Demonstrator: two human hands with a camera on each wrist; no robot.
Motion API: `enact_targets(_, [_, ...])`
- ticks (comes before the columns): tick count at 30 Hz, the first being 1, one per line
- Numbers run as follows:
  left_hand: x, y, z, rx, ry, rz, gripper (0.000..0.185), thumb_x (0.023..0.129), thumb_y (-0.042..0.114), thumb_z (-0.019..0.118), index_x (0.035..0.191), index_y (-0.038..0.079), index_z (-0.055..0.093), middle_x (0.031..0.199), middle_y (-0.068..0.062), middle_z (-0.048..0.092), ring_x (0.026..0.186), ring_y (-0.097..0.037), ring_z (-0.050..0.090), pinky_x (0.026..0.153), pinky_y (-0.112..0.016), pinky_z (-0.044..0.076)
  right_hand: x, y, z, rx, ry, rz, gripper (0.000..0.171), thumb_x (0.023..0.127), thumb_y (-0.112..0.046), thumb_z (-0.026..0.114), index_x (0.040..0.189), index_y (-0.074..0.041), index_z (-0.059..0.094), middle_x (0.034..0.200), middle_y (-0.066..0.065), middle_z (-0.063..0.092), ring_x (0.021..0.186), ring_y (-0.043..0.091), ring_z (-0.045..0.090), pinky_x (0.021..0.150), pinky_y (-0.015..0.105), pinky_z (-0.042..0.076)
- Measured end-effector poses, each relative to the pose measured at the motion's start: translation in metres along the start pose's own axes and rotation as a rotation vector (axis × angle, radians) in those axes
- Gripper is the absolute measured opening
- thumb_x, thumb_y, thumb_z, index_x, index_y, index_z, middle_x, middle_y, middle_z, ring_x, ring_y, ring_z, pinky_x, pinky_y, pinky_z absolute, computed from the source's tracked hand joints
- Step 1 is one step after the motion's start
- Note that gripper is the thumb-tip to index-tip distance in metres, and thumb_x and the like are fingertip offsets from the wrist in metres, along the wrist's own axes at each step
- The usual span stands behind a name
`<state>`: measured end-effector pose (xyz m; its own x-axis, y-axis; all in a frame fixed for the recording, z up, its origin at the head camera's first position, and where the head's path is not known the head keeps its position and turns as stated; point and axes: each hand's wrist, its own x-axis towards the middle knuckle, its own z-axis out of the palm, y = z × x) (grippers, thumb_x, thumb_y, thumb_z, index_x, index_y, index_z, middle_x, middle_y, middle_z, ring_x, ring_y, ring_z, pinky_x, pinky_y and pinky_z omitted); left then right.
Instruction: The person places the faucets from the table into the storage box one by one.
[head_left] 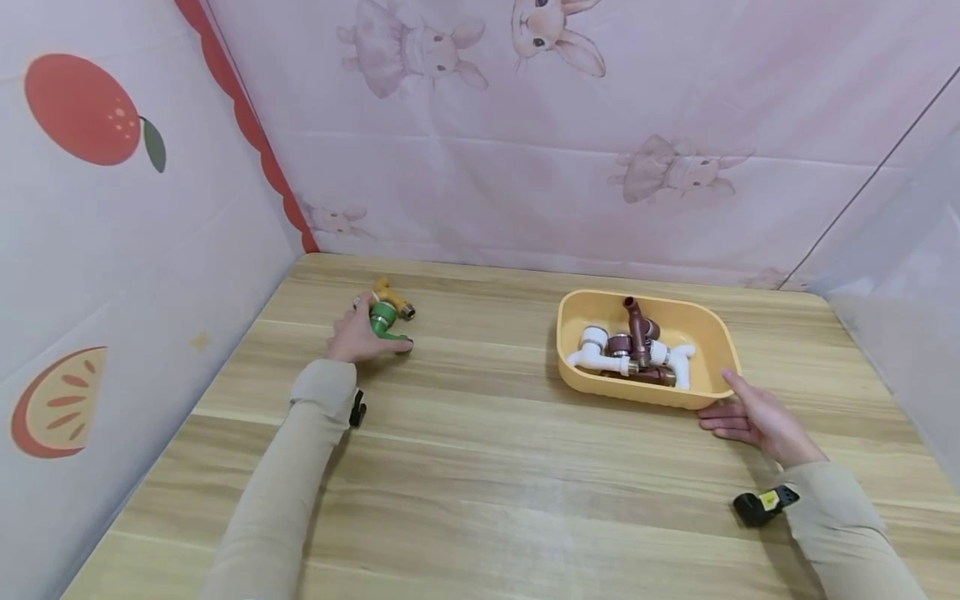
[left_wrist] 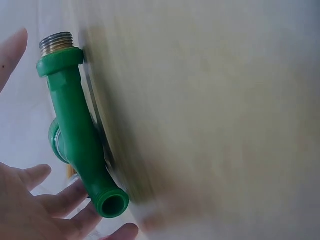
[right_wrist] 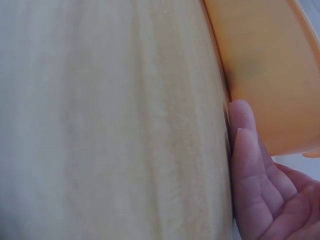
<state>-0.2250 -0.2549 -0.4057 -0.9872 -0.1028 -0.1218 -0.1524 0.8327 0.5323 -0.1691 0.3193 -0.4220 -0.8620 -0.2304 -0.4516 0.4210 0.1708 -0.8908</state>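
Observation:
A green pipe fitting (head_left: 384, 321) with a brass threaded end lies on the wooden table (head_left: 480, 467) at the far left, next to a yellow-brown fitting (head_left: 392, 296). My left hand (head_left: 366, 332) is spread over the green fitting (left_wrist: 75, 135). Its lower fingers (left_wrist: 65, 200) touch the fitting's open end and the thumb stands apart. My right hand (head_left: 738, 410) lies flat on the table with straight fingers (right_wrist: 247, 160) against the near right corner of a yellow tray (head_left: 723, 346). White and brown fittings (head_left: 633, 350) lie in the tray (right_wrist: 260, 65).
Pink cloth walls with rabbit and fruit prints close in the table on the left, back and right. A small black device sits at each wrist (head_left: 357, 410) (head_left: 763, 504). Bare wood lies between the two hands.

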Motion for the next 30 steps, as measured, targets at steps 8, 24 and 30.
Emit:
enact_targets(8, [0.007, 0.002, 0.0, 0.024, -0.066, -0.045, 0.111, 0.065, 0.051, 0.075, 0.144, 0.013, 0.007, 0.134, -0.032, 0.026, 0.121, -0.05, 0.022, 0.091, -0.064, 0.025, 0.0, -0.001, -0.001, 0.003, 0.003, 0.005, 0.065, 0.094, -0.052, 0.03, 0.121, 0.007, 0.033, 0.085, 0.008, 0.069, 0.079, 0.02, 0.067, 0.073, 0.033, 0.052])
enact_targets(24, [0.011, 0.009, -0.001, 0.119, -0.101, -0.065, 0.119, 0.062, 0.055, 0.075, 0.145, 0.008, 0.003, 0.137, -0.031, 0.026, 0.121, -0.049, 0.024, 0.088, -0.065, 0.025, -0.001, -0.001, -0.002, 0.003, 0.005, 0.006, 0.072, 0.093, -0.053, 0.03, 0.125, 0.012, 0.027, 0.085, 0.007, 0.069, 0.079, 0.02, 0.067, 0.073, 0.032, 0.052])
enact_targets(30, [0.015, 0.008, -0.001, 0.118, -0.11, -0.069, 0.119, 0.061, 0.054, 0.076, 0.145, 0.007, 0.006, 0.134, -0.03, 0.029, 0.119, -0.048, 0.026, 0.087, -0.064, 0.027, -0.002, -0.003, -0.002, 0.011, 0.001, 0.012, 0.071, 0.093, -0.053, 0.031, 0.124, 0.011, 0.028, 0.085, 0.008, 0.069, 0.079, 0.02, 0.066, 0.073, 0.033, 0.052])
